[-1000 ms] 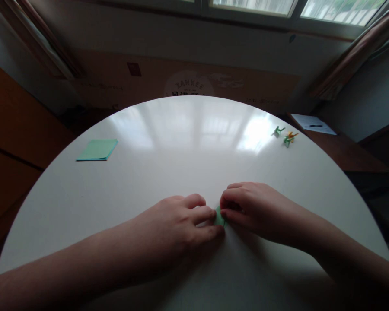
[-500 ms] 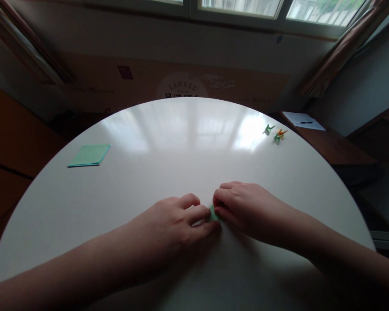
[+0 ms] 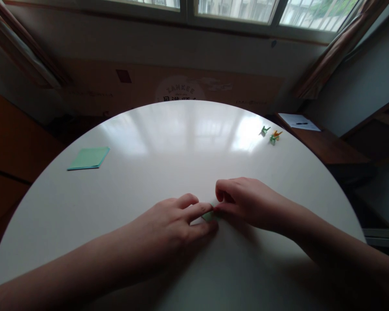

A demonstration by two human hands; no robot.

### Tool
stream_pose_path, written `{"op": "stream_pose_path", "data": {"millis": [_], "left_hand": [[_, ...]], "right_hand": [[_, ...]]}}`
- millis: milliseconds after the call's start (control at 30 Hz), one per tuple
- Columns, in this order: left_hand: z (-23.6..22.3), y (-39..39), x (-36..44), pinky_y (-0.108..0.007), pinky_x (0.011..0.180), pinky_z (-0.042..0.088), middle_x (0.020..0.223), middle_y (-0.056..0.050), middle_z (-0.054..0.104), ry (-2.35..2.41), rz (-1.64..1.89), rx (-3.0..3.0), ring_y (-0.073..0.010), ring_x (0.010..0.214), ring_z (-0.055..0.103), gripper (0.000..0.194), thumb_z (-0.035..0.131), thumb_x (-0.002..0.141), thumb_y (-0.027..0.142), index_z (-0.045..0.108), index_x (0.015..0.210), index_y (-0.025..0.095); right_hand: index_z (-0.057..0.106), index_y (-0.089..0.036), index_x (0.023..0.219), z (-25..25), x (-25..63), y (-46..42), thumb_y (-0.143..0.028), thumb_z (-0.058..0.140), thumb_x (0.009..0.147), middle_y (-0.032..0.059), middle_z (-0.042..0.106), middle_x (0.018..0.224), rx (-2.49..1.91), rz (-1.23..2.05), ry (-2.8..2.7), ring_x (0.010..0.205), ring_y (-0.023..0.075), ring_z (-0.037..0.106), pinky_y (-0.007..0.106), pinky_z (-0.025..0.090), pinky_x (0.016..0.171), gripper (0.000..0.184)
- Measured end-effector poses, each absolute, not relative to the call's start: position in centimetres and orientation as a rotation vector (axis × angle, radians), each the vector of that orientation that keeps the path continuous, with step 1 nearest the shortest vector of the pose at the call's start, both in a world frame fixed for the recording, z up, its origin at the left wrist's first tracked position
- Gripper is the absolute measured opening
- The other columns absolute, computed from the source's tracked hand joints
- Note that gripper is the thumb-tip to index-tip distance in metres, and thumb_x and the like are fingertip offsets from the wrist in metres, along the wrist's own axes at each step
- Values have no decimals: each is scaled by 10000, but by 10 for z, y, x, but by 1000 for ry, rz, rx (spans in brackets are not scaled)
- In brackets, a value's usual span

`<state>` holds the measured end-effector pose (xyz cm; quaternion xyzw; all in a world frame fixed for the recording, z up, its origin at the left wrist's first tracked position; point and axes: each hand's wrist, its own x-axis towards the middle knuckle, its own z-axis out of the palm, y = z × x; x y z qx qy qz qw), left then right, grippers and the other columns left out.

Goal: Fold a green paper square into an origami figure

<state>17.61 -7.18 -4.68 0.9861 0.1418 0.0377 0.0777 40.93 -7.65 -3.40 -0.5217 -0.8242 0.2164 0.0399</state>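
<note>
A small folded piece of green paper lies on the white table in front of me, mostly covered by my fingers. My left hand has it between index finger and thumb, pressed down against the tabletop. At the paper's right end is my right hand, its fingers curled and its thumb tip touching the edge. Whether the right fingertips pinch the paper or only press it is partly hidden.
On the round white table, a stack of green square paper lies at the left. Several small folded paper figures, green and orange, stand at the far right. Beyond the edge, a brown side table carries a sheet with a pen.
My right fingers have lifted and opened slightly from the paper, while the thumb stays at its edge. More green shows between my left fingers. The view has shifted a little.
</note>
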Motion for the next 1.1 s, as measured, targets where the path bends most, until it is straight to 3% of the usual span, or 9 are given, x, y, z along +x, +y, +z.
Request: {"op": "stream_pose_path", "data": {"millis": [100, 233, 333, 500, 733, 900, 1100], "left_hand": [[-46, -71, 175, -371, 915, 501, 1284, -66, 630, 419, 76, 2958, -260, 1077, 558, 441, 487, 942, 118, 530, 1365, 235], [-45, -74, 176, -386, 905, 498, 1331, -63, 616, 429, 95, 2974, -268, 1099, 555, 413, 452, 975, 139, 528, 1372, 227], [-47, -83, 179, -419, 877, 506, 1309, -87, 625, 485, 92, 2986, -285, 1077, 567, 381, 420, 997, 166, 540, 1358, 189], [-57, -98, 187, -472, 853, 507, 1274, -135, 613, 686, 79, 2983, -316, 1061, 559, 423, 428, 971, 139, 505, 1387, 130], [-56, -103, 189, -428, 860, 506, 1173, -107, 639, 804, 63, 2889, -281, 1018, 565, 370, 488, 944, 127, 564, 1303, 171], [-45, -92, 184, -378, 892, 518, 1131, -80, 677, 713, 80, 2832, -242, 994, 580, 327, 516, 952, 105, 600, 1268, 128], [-52, -81, 179, -409, 941, 509, 1341, -95, 631, 612, 174, 2993, -274, 1144, 562, 364, 427, 1008, 137, 576, 1339, 109]], "right_hand": [[618, -203, 752, -34, 417, -71, -335, 700, 831, -13, 658, 722, -1636, 649, -2492, 631, 134, 520, 246, 299, 535, 174], [677, -203, 793, -33, 430, -64, -309, 716, 828, -6, 668, 740, -1602, 570, -2457, 639, 134, 546, 245, 331, 555, 119], [729, -208, 815, -30, 434, -66, -220, 702, 849, -4, 679, 764, -1379, 651, -2527, 671, 127, 580, 239, 379, 604, 45], [781, -235, 932, -27, 430, -74, -164, 657, 898, -5, 716, 857, -1107, 802, -2617, 722, 114, 630, 223, 411, 649, 148], [758, -253, 860, -36, 426, -73, -182, 639, 914, -31, 669, 804, -1085, 685, -2702, 664, 87, 577, 223, 339, 584, 149], [724, -248, 811, -34, 420, -78, -183, 600, 927, -35, 633, 731, -1120, 522, -2775, 635, 96, 523, 240, 283, 554, 182], [666, -227, 739, -31, 415, -82, -179, 606, 907, -38, 617, 698, -1179, 458, -2786, 628, 102, 503, 246, 260, 550, 184]]}}
